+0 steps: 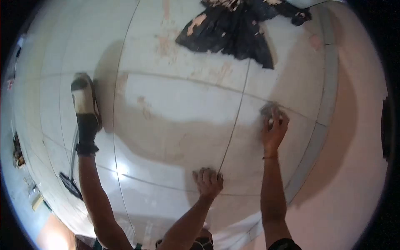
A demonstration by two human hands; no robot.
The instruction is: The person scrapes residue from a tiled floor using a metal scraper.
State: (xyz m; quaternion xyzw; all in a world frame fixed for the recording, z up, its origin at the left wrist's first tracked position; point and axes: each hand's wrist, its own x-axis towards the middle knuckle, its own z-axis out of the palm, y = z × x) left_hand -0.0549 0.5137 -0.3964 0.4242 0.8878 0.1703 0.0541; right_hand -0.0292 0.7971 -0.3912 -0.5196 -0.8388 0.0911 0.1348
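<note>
My left hand [208,182] rests on the pale floor tiles [175,91] beside a grout line, fingers spread, with nothing under them that shows. To the right, my right hand [275,127] is closed over a grey scouring pad [267,110], pressed against the tile near another joint. Its fingers cover most of the pad, and a band circles the wrist. Pinkish smears [143,106] mark the tiles ahead of both hands.
A black plastic sheet [233,37] with pinkish flakes lies crumpled ahead. My shoe [84,100] stands on the left, beside a long-handled tool with a dark head [70,186]. A grey tile strip [329,79] borders the pink wall [354,137] at right.
</note>
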